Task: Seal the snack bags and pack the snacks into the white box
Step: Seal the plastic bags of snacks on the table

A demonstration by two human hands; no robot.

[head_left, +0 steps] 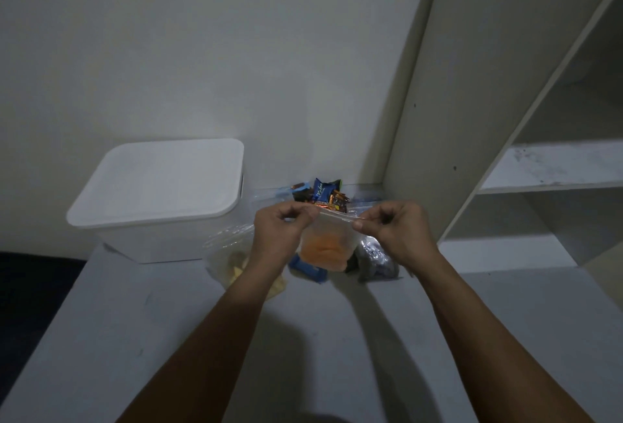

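Head view shows a clear snack bag of orange pieces held above the worktop, its top strip pinched by the left hand and right hand. Uneven pressing could leave the seal gapped. To the left, the white box stays lidded; other snacks lie behind.

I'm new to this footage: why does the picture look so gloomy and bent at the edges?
Head view: dim, bluish light mutes the orange snack bag; wide-angle lens bows the shelf unit; arms cast soft shadows on the table; the left hand and right hand look slightly blurred.
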